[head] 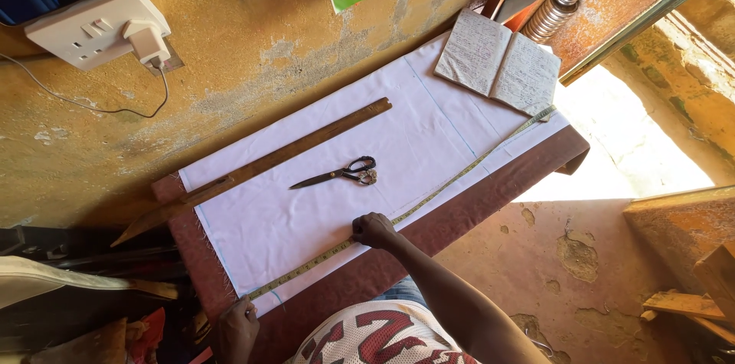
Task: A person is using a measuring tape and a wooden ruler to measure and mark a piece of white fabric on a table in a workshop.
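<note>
While our left hand pins one end of the yellow tape measure at the white cloth's near corner, fingers pressed down on it, our right hand pinches it midway. Its long axis runs diagonally up-right toward the open notebook. Steel scissors and a wooden ruler lie beyond on the bench.

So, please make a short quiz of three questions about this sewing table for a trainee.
1. True or false: the scissors lie on the white cloth, touched by neither hand.
2. What does the right hand press onto the cloth?
A. wooden ruler
B. tape measure
C. open notebook
3. Fill in: the left hand holds the tape's end at the cloth's near ___ corner.

Key: 1 true; 2 B; 3 left.
</note>
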